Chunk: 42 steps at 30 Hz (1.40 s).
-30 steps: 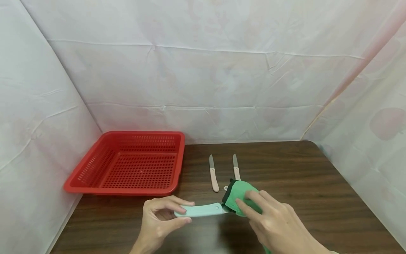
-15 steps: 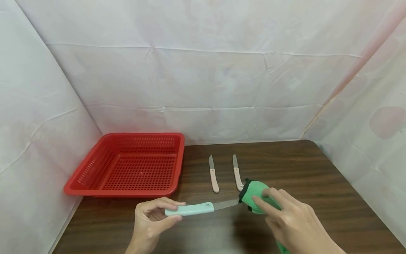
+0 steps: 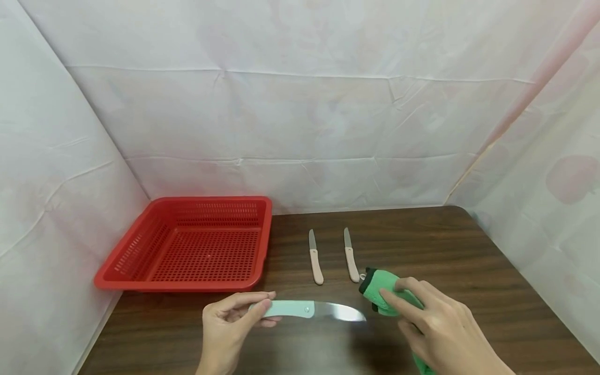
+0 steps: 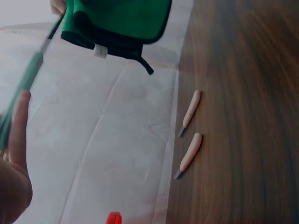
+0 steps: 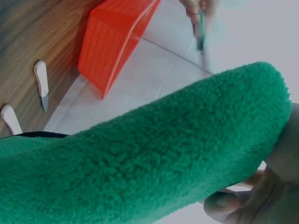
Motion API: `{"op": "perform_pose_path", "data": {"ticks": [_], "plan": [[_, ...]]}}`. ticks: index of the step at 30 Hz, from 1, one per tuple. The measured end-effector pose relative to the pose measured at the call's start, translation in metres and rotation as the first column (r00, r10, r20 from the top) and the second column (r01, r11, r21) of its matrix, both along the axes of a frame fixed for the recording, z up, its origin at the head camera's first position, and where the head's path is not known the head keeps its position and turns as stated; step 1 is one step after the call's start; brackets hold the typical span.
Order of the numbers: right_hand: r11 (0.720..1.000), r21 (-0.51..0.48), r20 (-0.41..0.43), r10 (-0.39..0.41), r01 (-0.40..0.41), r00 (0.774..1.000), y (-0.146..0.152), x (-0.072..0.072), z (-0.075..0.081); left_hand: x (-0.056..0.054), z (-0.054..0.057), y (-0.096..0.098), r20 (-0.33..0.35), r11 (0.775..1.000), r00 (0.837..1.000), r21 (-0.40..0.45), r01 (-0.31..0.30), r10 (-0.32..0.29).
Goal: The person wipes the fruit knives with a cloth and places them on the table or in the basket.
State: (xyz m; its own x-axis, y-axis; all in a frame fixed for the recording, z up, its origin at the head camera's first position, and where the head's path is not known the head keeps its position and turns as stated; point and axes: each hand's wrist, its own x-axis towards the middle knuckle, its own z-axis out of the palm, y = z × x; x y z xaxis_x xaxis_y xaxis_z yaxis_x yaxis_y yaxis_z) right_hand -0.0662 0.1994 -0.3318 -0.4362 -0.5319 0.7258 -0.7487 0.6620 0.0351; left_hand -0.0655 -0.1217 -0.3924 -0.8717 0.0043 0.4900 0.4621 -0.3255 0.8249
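Observation:
My left hand point(image 3: 226, 325) holds a knife by the rear of its mint-green handle point(image 3: 294, 309), thumb on top. Its bare, shiny blade point(image 3: 339, 311) points right, above the table. In my right hand point(image 3: 442, 325) is a folded green cloth point(image 3: 382, 291) with black edging, gripped between thumb and fingers just right of the blade tip. The head view shows a gap between tip and cloth. Fuzzy cloth point(image 5: 154, 144) fills much of the right wrist view, hiding part of that hand. The left wrist view catches the knife handle point(image 4: 29, 77) edge-on.
Two knives with pale pink handles, one on the left point(image 3: 316, 266) and one on the right point(image 3: 351, 264), lie side by side on the dark wooden table point(image 3: 469, 271). A red plastic basket point(image 3: 178, 286) stands at the back left. Pale sheets point(image 3: 300, 120) hang around the table.
The cloth has slid off the blade to the right, uncovering it. My left hand has shifted slightly and turned the knife over, so its tip now points down to the right.

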Motion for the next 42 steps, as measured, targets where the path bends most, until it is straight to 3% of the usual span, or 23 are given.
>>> {"op": "perform_pose_path", "data": {"ticks": [4,9,12,17,21,31,42], "plan": [[1.000,-0.010,0.010,-0.002,0.002,1.000,0.002,-0.001,0.000,0.001,-0.002,-0.001,0.055,1.000,0.998,-0.004,0.001,-0.001],[1.000,-0.018,-0.004,-0.012,0.012,1.000,0.002,-0.003,0.002,0.003,0.000,-0.004,0.151,0.997,0.986,-0.020,0.069,-0.065],[1.000,-0.026,-0.021,-0.012,0.011,1.000,0.000,-0.003,0.007,0.003,0.002,-0.003,0.186,0.996,0.980,-0.047,0.075,-0.065],[0.999,-0.032,-0.014,0.009,-0.009,1.000,-0.011,-0.003,0.018,0.002,0.001,0.000,0.142,0.993,0.990,-0.115,0.033,-0.017],[0.999,-0.019,-0.008,0.040,-0.040,0.999,-0.026,-0.002,0.024,0.002,0.001,0.004,0.102,0.992,0.994,-0.117,0.040,-0.028],[0.990,0.077,0.017,0.114,-0.115,0.993,-0.054,-0.002,0.016,-0.001,0.004,0.012,0.038,0.997,0.997,-0.042,0.063,-0.061],[0.985,0.120,-0.019,0.125,-0.122,0.992,-0.051,-0.004,0.011,-0.001,0.002,0.008,-0.084,0.998,0.996,0.046,0.040,-0.036]]}}
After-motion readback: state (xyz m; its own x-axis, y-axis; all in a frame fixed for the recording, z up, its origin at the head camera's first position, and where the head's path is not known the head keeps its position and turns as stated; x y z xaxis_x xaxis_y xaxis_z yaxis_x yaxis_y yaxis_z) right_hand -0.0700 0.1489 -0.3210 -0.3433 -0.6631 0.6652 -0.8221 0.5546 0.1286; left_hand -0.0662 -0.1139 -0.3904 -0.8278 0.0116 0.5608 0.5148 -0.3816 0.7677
